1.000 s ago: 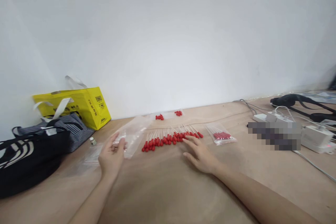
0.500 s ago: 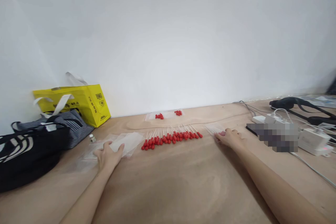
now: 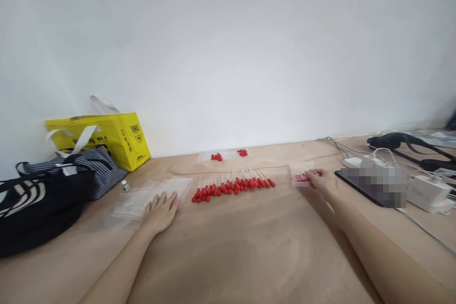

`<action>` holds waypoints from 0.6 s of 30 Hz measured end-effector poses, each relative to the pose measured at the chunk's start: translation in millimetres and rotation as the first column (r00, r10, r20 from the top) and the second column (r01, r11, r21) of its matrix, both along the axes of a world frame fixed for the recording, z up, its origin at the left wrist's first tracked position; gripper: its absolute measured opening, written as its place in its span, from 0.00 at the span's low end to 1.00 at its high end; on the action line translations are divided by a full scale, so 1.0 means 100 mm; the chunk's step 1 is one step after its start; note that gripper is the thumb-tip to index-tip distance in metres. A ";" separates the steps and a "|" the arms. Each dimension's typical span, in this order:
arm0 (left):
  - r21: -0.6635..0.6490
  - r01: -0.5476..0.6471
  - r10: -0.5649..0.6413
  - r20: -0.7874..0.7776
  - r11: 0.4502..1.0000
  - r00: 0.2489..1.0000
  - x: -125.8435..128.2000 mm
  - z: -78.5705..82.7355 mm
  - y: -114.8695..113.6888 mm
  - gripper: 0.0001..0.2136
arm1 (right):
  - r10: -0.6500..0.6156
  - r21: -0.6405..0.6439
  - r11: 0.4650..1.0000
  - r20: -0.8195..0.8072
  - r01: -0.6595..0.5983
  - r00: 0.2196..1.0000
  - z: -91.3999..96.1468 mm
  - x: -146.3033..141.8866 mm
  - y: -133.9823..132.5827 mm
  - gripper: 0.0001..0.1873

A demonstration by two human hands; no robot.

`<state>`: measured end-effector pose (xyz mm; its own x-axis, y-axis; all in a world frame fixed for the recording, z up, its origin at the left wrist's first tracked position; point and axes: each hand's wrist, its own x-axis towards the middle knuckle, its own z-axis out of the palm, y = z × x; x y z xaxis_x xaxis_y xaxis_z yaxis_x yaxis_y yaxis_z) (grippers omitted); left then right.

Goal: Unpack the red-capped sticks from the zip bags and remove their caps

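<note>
My left hand [image 3: 161, 211] lies flat with fingers spread on a loose stack of clear plastic bags [image 3: 130, 203] at the left. My right hand [image 3: 322, 183] has its thumb and fingers closed on the edge of a small clear bag [image 3: 296, 171] low over the table; red tips show inside it. Between the hands, red-tipped white sticks [image 3: 235, 186], which look like swabs, lie in a row with their red ends toward me. Farther back, against the wall, a clear bag [image 3: 230, 156] holds two clusters of the same red tips.
At the left stand a yellow shopping bag [image 3: 133, 140], a striped and black cloth bag [image 3: 46, 209] and a small bottle [image 3: 125, 185]. To the right are a dark phone [image 3: 359, 187], white chargers [image 3: 425, 187] with cables, and a black strap [image 3: 388, 141].
My left hand has moved right and down and flattened over the bags. My right hand has shifted slightly right with the small bag, whose red tips now show where white sticks showed before.
</note>
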<state>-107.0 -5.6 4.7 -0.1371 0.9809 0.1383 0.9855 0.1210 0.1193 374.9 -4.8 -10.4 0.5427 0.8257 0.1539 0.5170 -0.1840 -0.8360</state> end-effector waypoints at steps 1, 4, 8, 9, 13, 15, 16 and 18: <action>0.043 -0.046 0.047 -0.012 0.998 0.999 0.05 0.01 -0.01 0.24 | 0.028 0.062 0.998 -0.056 -0.024 0.998 0.03 -0.03 0.00 0.23; 0.299 -0.111 0.121 -0.015 0.948 0.993 0.19 0.11 -0.09 0.24 | 0.187 0.213 0.966 -0.202 -0.144 0.961 0.15 -0.21 -0.05 0.26; 0.635 0.053 -0.076 0.009 0.770 0.997 0.39 0.26 -0.26 0.22 | 0.602 0.300 0.798 -0.342 -0.523 0.721 0.23 -0.71 -0.25 0.23; 0.663 0.131 -0.182 0.008 0.737 0.983 0.46 0.28 -0.32 0.21 | 0.723 0.287 0.684 -0.387 -0.671 0.572 0.22 -0.87 -0.32 0.21; 0.561 0.552 -0.668 0.001 0.616 0.744 0.81 0.28 -0.57 0.19 | 0.816 0.196 0.389 -0.526 -0.900 0.238 0.13 -1.43 -0.50 0.20; 0.399 0.750 -0.831 0.062 0.528 0.552 0.97 0.23 -0.68 0.20 | 0.795 0.166 0.332 -0.580 -0.928 0.181 0.08 -1.60 -0.52 0.22; 0.310 0.817 -0.873 0.116 0.486 0.474 1.04 0.19 -0.72 0.23 | 0.788 0.178 0.325 -0.594 -0.929 0.162 0.05 -1.65 -0.53 0.24; 0.170 0.883 -0.889 0.230 0.437 0.396 1.13 0.13 -0.76 0.29 | 0.777 0.220 0.371 -0.606 -0.902 0.172 0.03 -1.69 -0.51 0.26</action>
<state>6.2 -81.9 17.8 0.7770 0.5697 0.2679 0.4672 -0.8070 0.3612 206.3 -56.1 -7.4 -0.5907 0.8063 -0.0298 -0.0758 -0.0922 -0.9928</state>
